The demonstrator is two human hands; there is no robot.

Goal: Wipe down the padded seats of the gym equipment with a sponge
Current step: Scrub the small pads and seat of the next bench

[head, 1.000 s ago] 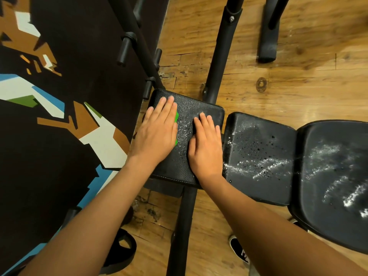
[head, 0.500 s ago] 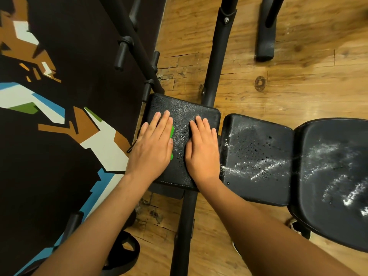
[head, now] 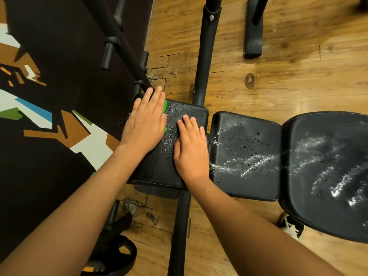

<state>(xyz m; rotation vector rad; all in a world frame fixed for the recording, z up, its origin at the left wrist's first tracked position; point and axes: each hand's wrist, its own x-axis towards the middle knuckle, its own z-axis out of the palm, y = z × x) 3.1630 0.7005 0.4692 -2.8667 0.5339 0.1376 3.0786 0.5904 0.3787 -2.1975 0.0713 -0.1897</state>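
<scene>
A: Sponge (head: pixel 164 107), where is it sitting?
B: It is lying under the left hand (head: pixel 146 124), whose straight fingers are pressing it flat on the small padded seat (head: pixel 159 168); a green edge is peeking out
A: And the right hand (head: pixel 191 150)?
B: It is resting flat, fingers straight, on the same seat just beside the sponge

Left hand (head: pixel 146 120) flat on a mostly hidden green sponge (head: pixel 164 108), right hand (head: pixel 191 149) flat beside it, small black padded seat (head: pixel 159 168), apparently foam-streaked.
</scene>
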